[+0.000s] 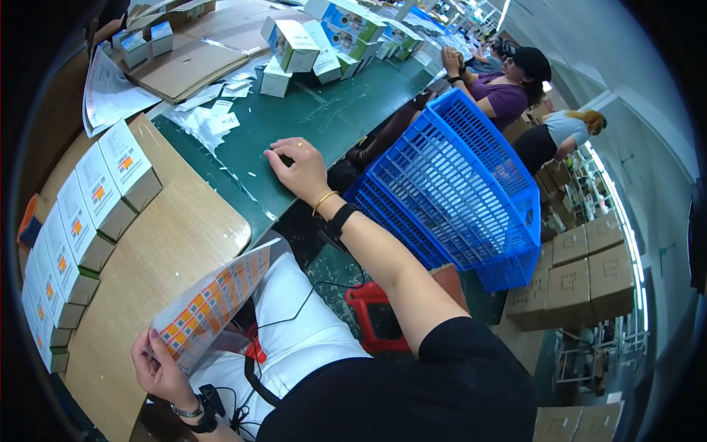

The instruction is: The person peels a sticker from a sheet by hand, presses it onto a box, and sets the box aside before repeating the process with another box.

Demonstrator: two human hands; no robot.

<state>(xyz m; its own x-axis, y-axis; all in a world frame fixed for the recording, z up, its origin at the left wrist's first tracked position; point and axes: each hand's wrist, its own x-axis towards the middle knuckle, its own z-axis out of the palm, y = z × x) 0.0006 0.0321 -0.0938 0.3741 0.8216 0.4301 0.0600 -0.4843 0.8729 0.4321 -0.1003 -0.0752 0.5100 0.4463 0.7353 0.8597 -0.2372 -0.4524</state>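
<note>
Green table [317,107] beneath parted right fingers [286,151]; left fingers [160,349] pinch label sheet [210,306]; stacked cartons [610,280] rightward.

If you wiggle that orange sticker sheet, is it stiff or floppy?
Probably bendy: the orange-and-white sticker sheet already curves where it's held up. It's likely a bit springy too, since it doesn't hang limp from the left hand. And it looks thin, so it should feel light.

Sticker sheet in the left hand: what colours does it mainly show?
Sticker sheet: orange and white, best seen in the head view.
</note>
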